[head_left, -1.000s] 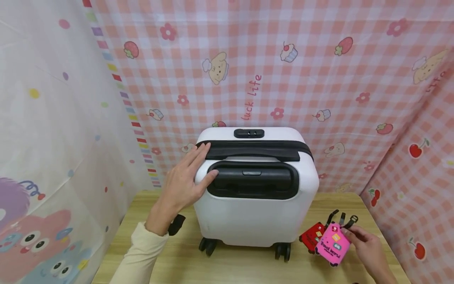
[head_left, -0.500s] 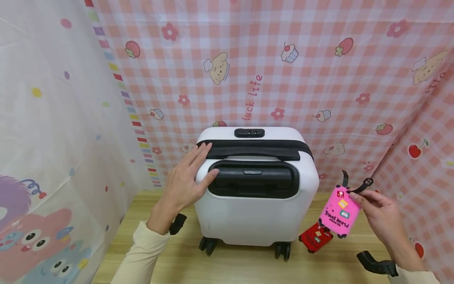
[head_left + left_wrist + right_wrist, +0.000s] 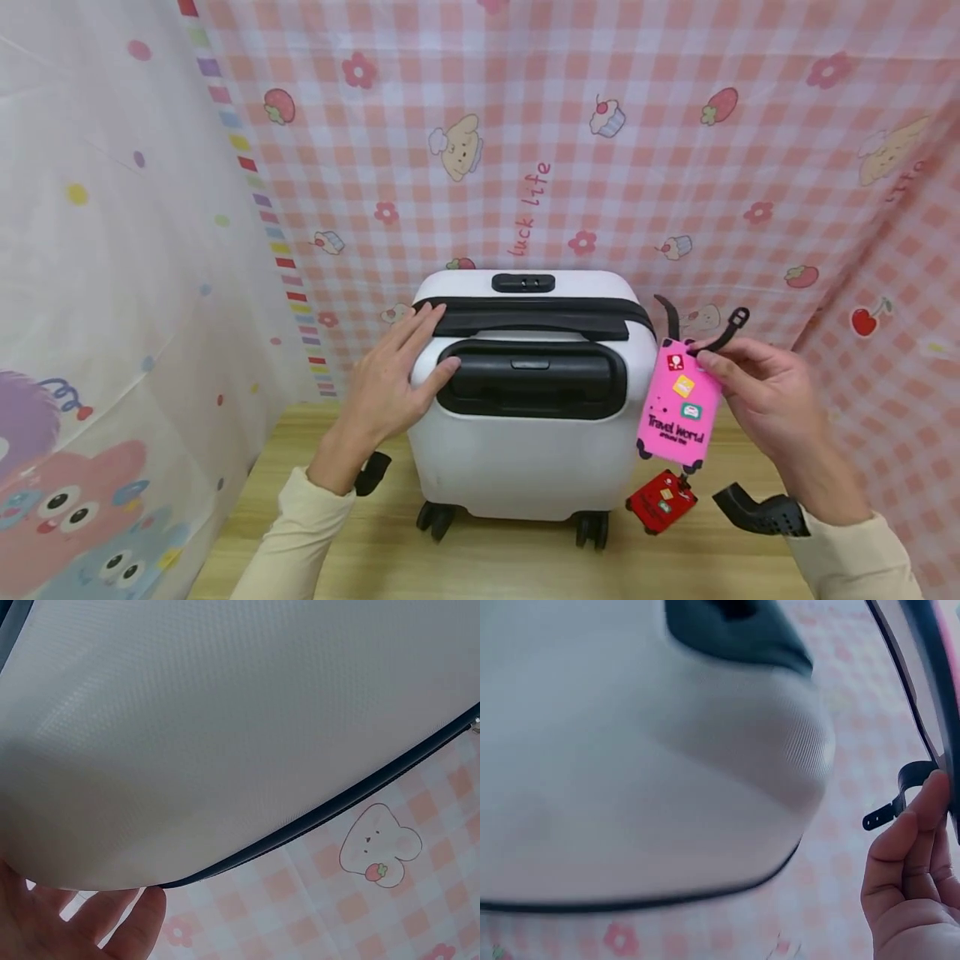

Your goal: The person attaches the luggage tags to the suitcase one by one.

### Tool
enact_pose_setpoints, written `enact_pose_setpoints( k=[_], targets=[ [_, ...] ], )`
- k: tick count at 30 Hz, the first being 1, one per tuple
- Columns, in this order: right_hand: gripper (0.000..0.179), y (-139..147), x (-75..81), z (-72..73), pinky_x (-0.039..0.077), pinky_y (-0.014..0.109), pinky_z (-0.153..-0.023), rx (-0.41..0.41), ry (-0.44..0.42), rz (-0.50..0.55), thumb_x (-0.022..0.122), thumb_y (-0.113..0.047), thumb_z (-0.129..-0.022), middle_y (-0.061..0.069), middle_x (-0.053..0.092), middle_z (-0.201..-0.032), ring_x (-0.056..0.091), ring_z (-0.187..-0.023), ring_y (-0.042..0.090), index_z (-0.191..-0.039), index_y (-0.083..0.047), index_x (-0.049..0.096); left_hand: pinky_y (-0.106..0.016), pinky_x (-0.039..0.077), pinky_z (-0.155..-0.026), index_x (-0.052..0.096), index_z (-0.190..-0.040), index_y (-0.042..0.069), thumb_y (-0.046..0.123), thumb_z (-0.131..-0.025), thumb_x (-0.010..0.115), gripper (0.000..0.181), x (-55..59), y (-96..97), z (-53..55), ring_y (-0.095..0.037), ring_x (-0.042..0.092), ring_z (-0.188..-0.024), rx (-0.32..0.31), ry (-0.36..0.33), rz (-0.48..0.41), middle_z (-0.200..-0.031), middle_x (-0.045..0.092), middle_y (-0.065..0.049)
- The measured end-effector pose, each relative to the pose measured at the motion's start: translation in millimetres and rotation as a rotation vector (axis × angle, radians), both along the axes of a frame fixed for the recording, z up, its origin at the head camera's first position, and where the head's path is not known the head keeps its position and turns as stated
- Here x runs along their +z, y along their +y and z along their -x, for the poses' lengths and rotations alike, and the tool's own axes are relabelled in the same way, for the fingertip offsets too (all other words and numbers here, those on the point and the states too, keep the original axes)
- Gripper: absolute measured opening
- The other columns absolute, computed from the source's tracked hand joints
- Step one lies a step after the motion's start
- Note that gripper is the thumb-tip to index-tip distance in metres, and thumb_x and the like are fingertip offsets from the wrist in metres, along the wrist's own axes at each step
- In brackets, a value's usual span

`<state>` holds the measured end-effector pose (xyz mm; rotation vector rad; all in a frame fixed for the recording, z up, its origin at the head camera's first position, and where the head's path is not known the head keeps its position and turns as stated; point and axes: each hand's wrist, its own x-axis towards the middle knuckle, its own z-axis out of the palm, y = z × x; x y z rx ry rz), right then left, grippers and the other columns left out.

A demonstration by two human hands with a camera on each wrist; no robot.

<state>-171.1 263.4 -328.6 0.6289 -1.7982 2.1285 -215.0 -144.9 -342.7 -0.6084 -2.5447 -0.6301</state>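
A white suitcase [image 3: 525, 462] with a black top handle [image 3: 525, 321] stands upright on the table. My left hand [image 3: 390, 383] rests on its upper left corner, fingers extended; the left wrist view shows those fingertips [image 3: 146, 922] against the shell's edge. By its upper end, near the strap, my right hand [image 3: 765, 396] pinches a pink luggage tag [image 3: 678, 408] in the air beside the suitcase's right side. The tag's black strap [image 3: 727, 329] is unbuckled, its two ends apart. Below it, a red luggage tag [image 3: 662, 502] lies on the table.
The wooden table [image 3: 525, 562] extends around the suitcase wheels. A checked pink cloth [image 3: 570, 125] hangs close behind, and a white patterned cloth [image 3: 150, 250] hangs on the left. Black wrist straps [image 3: 765, 512] sit on both forearms.
My right hand has lifted the pink luggage tag off the red one and carried it up, then left toward the suitcase. The left hand has stayed in place.
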Motion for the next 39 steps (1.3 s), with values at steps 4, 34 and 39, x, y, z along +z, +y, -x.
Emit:
enact_pose_setpoints(
  k=[4, 34, 39],
  targets=[
    [0.021, -19.5, 13.5, 2.5, 0.055, 0.021, -0.072, 0.027, -0.004, -0.088, 0.052, 0.010, -0.096, 0.006, 0.071, -0.101, 0.065, -0.084, 0.013, -0.107, 0.007, 0.070, -0.060, 0.038, -0.107, 0.035, -0.155, 0.029, 0.055, -0.095, 0.053, 0.067, 0.4, -1.0, 0.1, -0.026, 0.035, -0.146, -0.003, 0.011, -0.003, -0.158, 0.038, -0.005],
    [0.009, -107.3, 45.1, 25.1, 0.056, 0.031, -0.065, 0.236, -0.117, -0.588, 0.069, -0.007, -0.092, 0.010, 0.071, -0.091, 0.065, -0.073, 0.022, -0.098, -0.004, 0.073, -0.059, 0.040, -0.105, 0.045, -0.150, 0.025, 0.056, -0.092, 0.057, 0.066, 7.4, -1.7, 0.3, -0.031, 0.043, -0.140, -0.001, 0.029, 0.007, -0.152, 0.046, -0.007],
    [0.009, -109.2, 46.6, 26.6, 0.056, 0.031, -0.066, 0.284, -0.138, -0.589, 0.069, -0.008, -0.092, 0.010, 0.073, -0.096, 0.065, -0.076, 0.023, -0.098, -0.003, 0.073, -0.059, 0.039, -0.106, 0.049, -0.147, 0.021, 0.056, -0.091, 0.058, 0.067, 17.8, -1.4, 1.7, -0.031, 0.042, -0.138, -0.015, 0.001, 0.017, -0.151, 0.047, -0.007]
  ],
)
